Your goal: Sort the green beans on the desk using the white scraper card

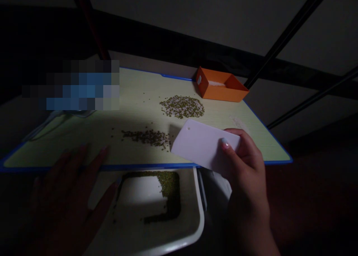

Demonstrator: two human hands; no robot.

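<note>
My right hand [246,162] pinches a white plastic scraper card [203,142] with a small hole in one corner. The card's far edge is beside a dark strip of small greenish beans [151,137] on the board. Beyond it lies a rounder pile of green beans mixed with pale grains [182,106]. My left hand [72,189] is in shadow at the lower left with its fingers spread, over the near edge of the board and the tray. Nothing shows in it. Below the board's edge, a white tray [200,215] holds green beans [170,189] along its sides.
The pale board [134,88] has a blue rim. An orange box [223,95] with white contents stands at its back right corner, and pale grains [239,123] lie scattered on the right. A blurred-out blue object and a white cable [41,124] are at the left.
</note>
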